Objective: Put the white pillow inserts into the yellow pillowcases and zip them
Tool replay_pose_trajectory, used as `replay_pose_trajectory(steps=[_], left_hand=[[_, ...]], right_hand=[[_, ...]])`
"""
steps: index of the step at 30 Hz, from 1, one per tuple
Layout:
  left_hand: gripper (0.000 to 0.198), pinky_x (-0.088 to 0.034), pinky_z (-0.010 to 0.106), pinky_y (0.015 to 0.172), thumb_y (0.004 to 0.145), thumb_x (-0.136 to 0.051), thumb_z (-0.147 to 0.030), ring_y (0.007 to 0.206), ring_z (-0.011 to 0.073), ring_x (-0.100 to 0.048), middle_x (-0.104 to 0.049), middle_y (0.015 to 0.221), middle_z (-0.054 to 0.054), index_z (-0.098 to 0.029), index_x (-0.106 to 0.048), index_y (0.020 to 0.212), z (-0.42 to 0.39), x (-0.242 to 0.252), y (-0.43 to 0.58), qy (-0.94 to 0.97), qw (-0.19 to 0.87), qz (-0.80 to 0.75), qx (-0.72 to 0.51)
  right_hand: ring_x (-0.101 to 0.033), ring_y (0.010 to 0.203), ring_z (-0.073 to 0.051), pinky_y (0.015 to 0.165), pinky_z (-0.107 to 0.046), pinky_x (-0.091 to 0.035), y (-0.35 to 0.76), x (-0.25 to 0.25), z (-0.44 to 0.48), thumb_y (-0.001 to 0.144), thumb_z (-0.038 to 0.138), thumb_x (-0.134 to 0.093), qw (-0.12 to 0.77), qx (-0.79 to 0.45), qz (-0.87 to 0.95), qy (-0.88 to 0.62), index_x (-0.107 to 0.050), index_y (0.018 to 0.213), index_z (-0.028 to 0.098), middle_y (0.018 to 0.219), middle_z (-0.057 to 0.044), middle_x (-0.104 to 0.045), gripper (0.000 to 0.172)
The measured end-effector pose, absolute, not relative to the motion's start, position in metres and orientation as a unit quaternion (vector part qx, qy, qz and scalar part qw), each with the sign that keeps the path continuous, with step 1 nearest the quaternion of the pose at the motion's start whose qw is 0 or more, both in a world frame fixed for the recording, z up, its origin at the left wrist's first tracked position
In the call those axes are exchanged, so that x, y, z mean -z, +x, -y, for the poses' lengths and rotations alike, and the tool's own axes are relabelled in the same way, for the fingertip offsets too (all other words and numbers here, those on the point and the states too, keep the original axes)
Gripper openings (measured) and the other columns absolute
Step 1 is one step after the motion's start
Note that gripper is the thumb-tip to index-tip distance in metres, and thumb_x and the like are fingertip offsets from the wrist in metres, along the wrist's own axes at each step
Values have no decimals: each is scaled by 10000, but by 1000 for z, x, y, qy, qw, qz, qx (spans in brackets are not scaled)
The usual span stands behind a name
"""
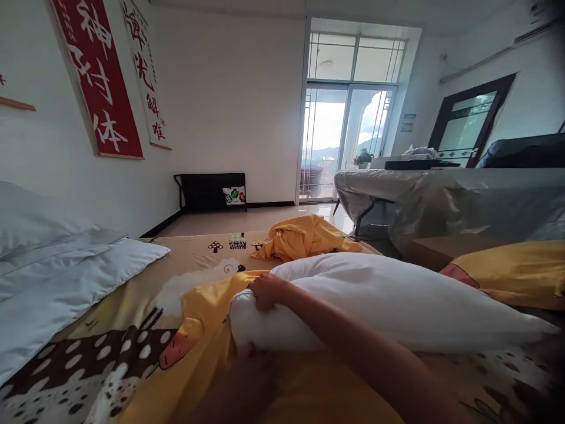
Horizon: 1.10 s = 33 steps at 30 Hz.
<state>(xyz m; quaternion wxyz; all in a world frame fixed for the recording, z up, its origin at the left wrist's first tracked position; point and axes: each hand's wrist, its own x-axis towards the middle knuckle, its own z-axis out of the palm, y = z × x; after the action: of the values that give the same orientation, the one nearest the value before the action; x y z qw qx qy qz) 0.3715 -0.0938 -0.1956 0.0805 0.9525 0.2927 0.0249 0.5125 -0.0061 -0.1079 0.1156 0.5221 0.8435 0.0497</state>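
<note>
A plump white pillow (366, 300) lies across the bed in front of me. The fingers of my right hand (267, 290) are curled over its left end, where the rim of a yellow pillowcase (209, 303) with a pink strawberry-like print meets it. Below, close to the pillow's lower left edge, is my left hand (256, 368); it is dark and blurred, and its fingers cannot be made out. The yellow cloth spreads under both arms toward me. How far the pillow's end sits inside the case is hidden.
Crumpled yellow cloth (309, 235) lies beyond the pillow on the patterned bed sheet (189, 265). White bedding (57, 277) is piled at left. Another yellow piece (521, 274) and a cardboard box (445, 248) are at right, near a plastic-covered table (477, 200).
</note>
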Motion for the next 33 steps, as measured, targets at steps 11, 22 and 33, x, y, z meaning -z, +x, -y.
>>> replay_pose_trajectory(steps=[11, 22, 33], left_hand=[[203, -356, 414, 939, 690, -567, -285, 975, 255, -538, -635, 980, 65, -204, -592, 874, 102, 118, 334, 959, 33, -273, -72], [71, -312, 363, 807, 650, -430, -124, 719, 151, -501, -572, 703, 19, -159, -417, 590, 59, 78, 353, 935, -27, -294, -197], [94, -388, 316, 777, 729, -433, -143, 778, 157, -537, -581, 795, 12, -175, -515, 696, 42, 107, 342, 964, 41, -254, -74]], right_hand=[[-650, 843, -290, 706, -363, -493, 513, 97, 29, 643, 241, -586, 54, -127, -825, 547, -659, 954, 97, 930, -168, -683, 350], [-566, 973, -247, 851, -388, -425, 500, 115, 39, 832, 227, -472, -45, -193, -834, 515, -544, 1139, 106, 1071, -174, -604, 339], [-505, 1097, -284, 937, -482, -364, 523, 129, 81, 767, 285, -517, -11, -48, -918, 392, -507, 1223, 186, 1177, -158, -545, 467]])
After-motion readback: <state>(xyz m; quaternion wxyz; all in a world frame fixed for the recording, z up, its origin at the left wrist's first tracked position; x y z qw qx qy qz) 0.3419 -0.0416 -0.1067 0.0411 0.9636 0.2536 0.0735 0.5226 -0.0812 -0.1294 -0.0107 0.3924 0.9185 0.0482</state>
